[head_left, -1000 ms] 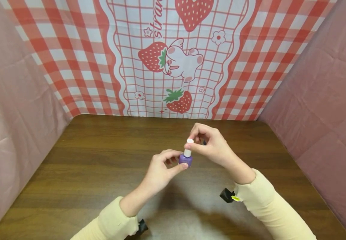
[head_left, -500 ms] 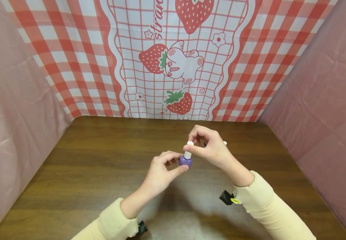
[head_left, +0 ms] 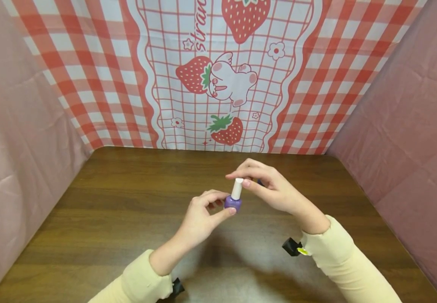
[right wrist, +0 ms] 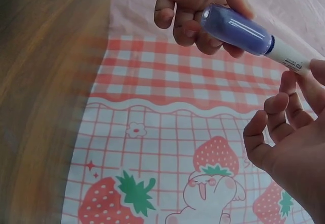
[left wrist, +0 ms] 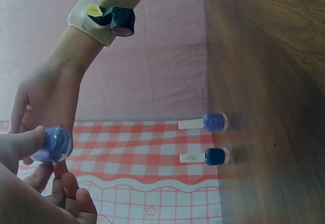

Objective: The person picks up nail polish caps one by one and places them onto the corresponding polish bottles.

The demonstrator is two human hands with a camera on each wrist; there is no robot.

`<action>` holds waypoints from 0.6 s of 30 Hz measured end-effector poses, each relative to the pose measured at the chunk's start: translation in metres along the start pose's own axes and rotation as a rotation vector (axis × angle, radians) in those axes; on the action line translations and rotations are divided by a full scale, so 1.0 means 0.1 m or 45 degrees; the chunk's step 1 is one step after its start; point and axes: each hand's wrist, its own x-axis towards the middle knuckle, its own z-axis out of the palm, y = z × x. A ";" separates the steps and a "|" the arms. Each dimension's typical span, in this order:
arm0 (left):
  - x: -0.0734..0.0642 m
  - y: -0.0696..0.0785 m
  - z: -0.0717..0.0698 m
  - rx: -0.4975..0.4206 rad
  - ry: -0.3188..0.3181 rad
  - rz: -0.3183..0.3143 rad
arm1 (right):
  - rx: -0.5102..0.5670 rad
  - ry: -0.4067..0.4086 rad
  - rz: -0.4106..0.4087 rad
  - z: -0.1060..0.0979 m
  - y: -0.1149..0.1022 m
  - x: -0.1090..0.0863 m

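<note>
My left hand (head_left: 204, 214) pinches a small bottle of purple nail polish (head_left: 233, 203) between thumb and fingers, above the table. Its tall white cap (head_left: 237, 189) points up and slightly right. My right hand (head_left: 275, 187) is at the cap's top, with the index finger stretched out behind it and the thumb (head_left: 247, 183) right beside it. From the right wrist view, small print shows on the cap (right wrist: 289, 59), and the other fingers of my right hand (right wrist: 289, 142) are loosely bent, holding nothing.
Two more nail polish bottles stand on the wooden table (left wrist: 264, 132): a purple one (left wrist: 215, 122) and a dark teal one (left wrist: 215, 156), both white-capped. In the head view my right hand mostly hides them. A red checked strawberry cloth (head_left: 116, 84) hangs behind, pink cloth (head_left: 400, 126) at the sides.
The right thumb and fingers, which pinched the cap, have loosened and spread, and that hand has shifted slightly right. More of the cap shows. The left hand keeps its hold on the bottle.
</note>
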 end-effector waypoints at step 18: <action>0.00 0.02 -0.02 -0.004 -0.025 -0.015 | -0.026 0.060 0.048 0.04 0.02 0.03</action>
